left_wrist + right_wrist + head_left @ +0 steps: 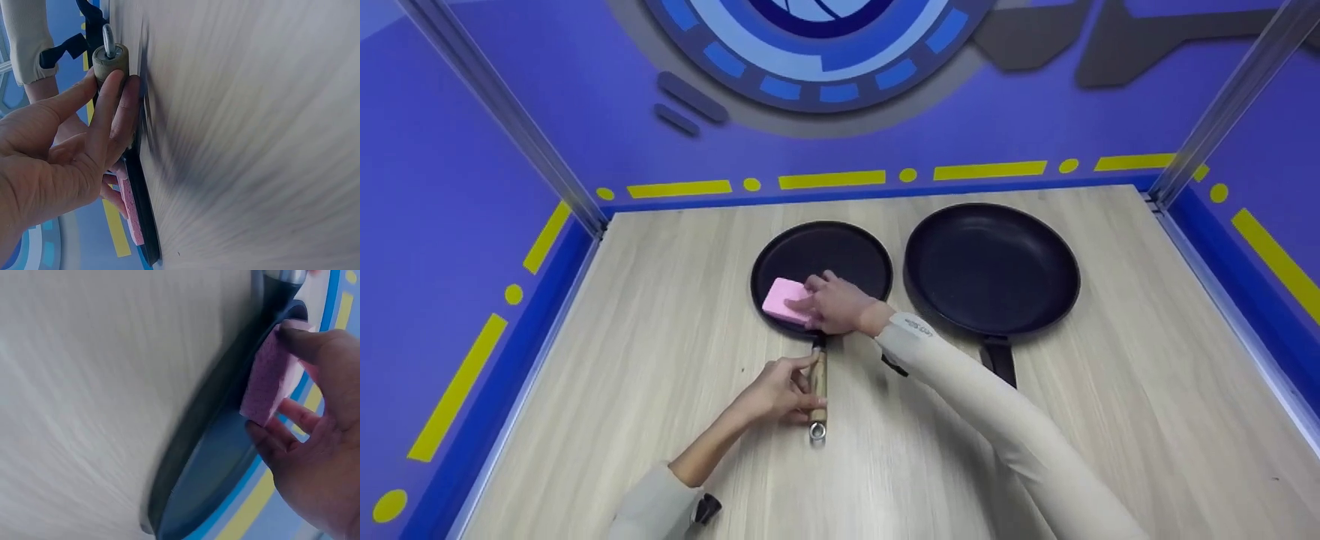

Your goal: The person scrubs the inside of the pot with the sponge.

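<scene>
The right hand (840, 304) grips the pink sponge (781, 295) in the smaller pan (832, 247), mid-frame; the left hand (775, 391) pinches the wooden handle (820, 379), lower centre. Steadying the handle and keeping the sponge flat seems wise.

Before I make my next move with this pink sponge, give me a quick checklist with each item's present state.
1. Left hand gripping the smaller pan's wooden handle: ok.
2. Right hand holding the pink sponge: ok.
3. Sponge inside the smaller pan's rim: ok.
4. Larger pan standing apart from the smaller one: ok.
5. Right sleeve off the larger pan's handle: cannot tell; they overlap in the head view.
</scene>
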